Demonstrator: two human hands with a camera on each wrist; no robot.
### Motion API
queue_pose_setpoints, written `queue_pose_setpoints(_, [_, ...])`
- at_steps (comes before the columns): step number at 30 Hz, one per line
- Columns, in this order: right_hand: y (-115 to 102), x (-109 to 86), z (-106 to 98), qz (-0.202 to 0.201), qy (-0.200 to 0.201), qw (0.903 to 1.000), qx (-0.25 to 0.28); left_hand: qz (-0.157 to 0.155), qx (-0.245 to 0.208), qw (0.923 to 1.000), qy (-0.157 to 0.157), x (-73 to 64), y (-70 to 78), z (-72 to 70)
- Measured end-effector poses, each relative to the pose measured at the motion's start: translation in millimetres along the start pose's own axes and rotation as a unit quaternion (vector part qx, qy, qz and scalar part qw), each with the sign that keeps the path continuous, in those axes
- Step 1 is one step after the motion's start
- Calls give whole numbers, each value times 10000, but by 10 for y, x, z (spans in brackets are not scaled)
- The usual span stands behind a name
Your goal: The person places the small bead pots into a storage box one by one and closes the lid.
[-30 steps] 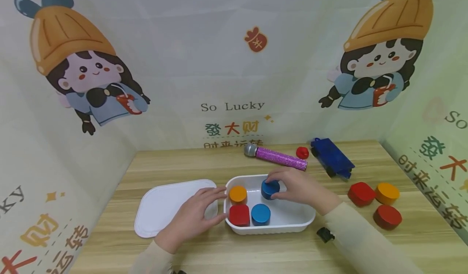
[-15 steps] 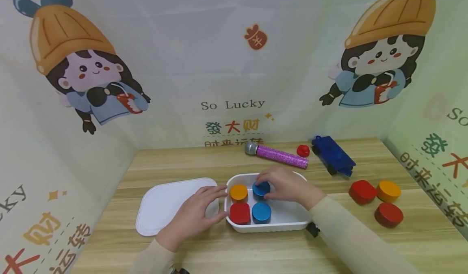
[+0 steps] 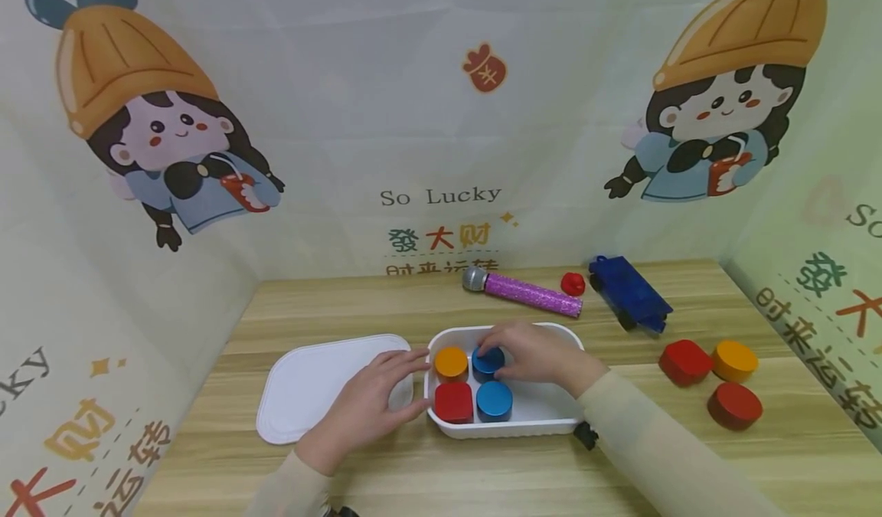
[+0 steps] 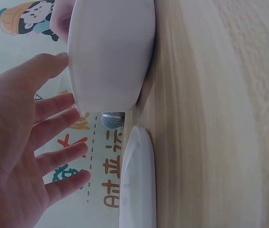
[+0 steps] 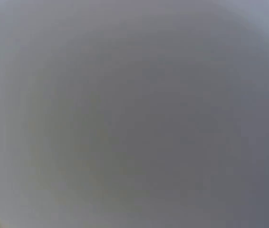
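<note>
A white rounded box (image 3: 513,430) holds an orange round block (image 3: 451,364), a red rounded-square block (image 3: 453,403) and two blue round blocks. My right hand (image 3: 537,354) pinches the rear blue block (image 3: 488,363) between thumb and fingers, beside the orange one. The front blue block (image 3: 494,400) sits next to the red one. With fingers spread and fairly straight, my left hand (image 3: 368,402) touches the left end of the box. In the left wrist view the thumb of the left hand (image 4: 25,137) meets the box rim. Pale blur fills the right wrist view.
Left of the box lies a white lid (image 3: 310,387). Behind are a purple glitter microphone (image 3: 530,293), a small red piece (image 3: 573,283) and a blue toy cart (image 3: 628,293). A red block (image 3: 685,362), an orange block (image 3: 734,360) and another red block (image 3: 735,406) stand at right.
My right hand has slid the rear blue block leftward inside the box, up beside the orange block. The left hand has stayed at the box's left end.
</note>
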State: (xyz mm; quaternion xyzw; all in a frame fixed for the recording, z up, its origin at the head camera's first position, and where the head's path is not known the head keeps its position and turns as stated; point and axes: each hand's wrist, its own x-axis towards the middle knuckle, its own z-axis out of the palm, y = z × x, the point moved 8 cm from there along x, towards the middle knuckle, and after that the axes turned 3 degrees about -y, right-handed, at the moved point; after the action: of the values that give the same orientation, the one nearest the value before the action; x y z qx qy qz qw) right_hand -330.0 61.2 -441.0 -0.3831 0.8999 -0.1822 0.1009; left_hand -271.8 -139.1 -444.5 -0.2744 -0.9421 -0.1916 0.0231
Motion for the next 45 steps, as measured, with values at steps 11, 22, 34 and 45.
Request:
queue_pose_setpoints(11, [126,-234,-43,338,264,9991,63,-130,-78,9999,-44,-6,-22,63])
queue_pose_setpoints(22, [265,-678,-181,678,617,9958,-17,-106,-62,9999,-47,6,-23,68])
queue_pose_setpoints(34, [418,-1269,-518,939,1532,9836,-140,-20,31,10000,-26,21,-16,44])
queue_pose_setpoints(45, [656,-1662,-614,1117,2037,9718,-402,-105,-21,9999,0,20,-46,48])
